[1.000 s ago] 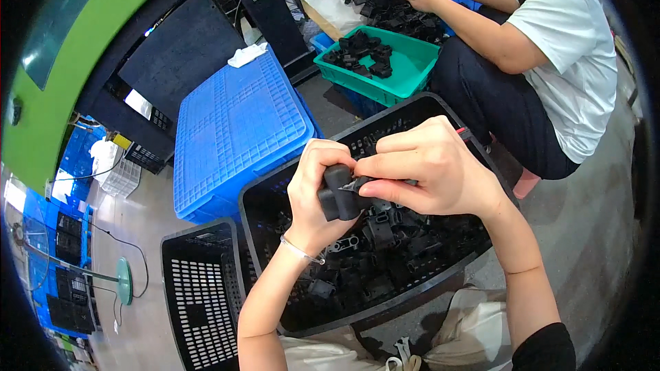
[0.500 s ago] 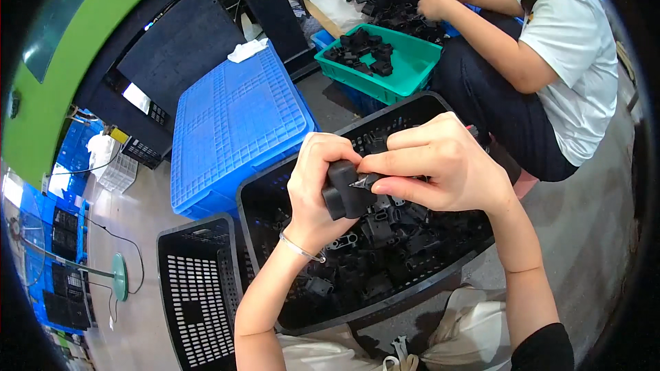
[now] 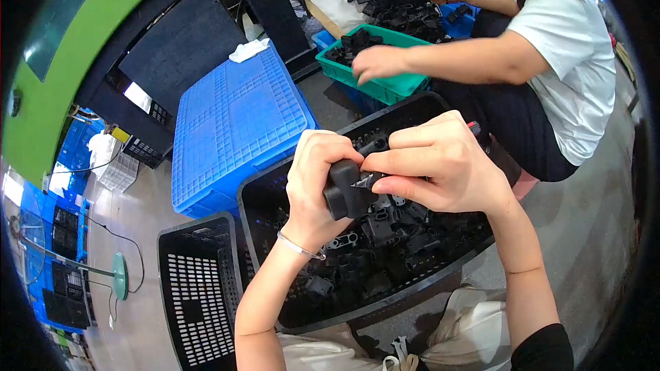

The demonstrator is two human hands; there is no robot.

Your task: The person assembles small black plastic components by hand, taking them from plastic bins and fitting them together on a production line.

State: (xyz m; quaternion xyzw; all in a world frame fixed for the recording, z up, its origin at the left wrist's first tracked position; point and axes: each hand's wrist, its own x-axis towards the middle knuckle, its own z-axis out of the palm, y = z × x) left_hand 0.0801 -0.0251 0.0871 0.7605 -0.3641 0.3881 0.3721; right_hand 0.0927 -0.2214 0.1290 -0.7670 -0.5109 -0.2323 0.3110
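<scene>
My left hand (image 3: 313, 182) is closed round a black moulded plastic part (image 3: 342, 196) with rounded ends, held up over a crate. In my right hand (image 3: 440, 165) is a small knife (image 3: 363, 182), pinched between thumb and fingers. Its pointed metal blade touches or nearly touches the part's edge; its handle is mostly hidden by my fingers, and a red end shows behind them. Beneath both hands stands a black perforated crate (image 3: 302, 328) with many similar black plastic parts (image 3: 381, 230) lying loose in it.
An upright black basket (image 3: 199, 295) adjoins the crate at left. Behind it is a blue lidded bin (image 3: 237, 120) with a white cloth (image 3: 249, 50). A co-worker (image 3: 570, 62) sits at far right, one hand over a green tray (image 3: 385, 89), near a heap of black parts (image 3: 395, 0).
The co-worker's nearer hand has swung left from the blue bin to above the green tray. My hands, the knife and the black part have barely shifted.
</scene>
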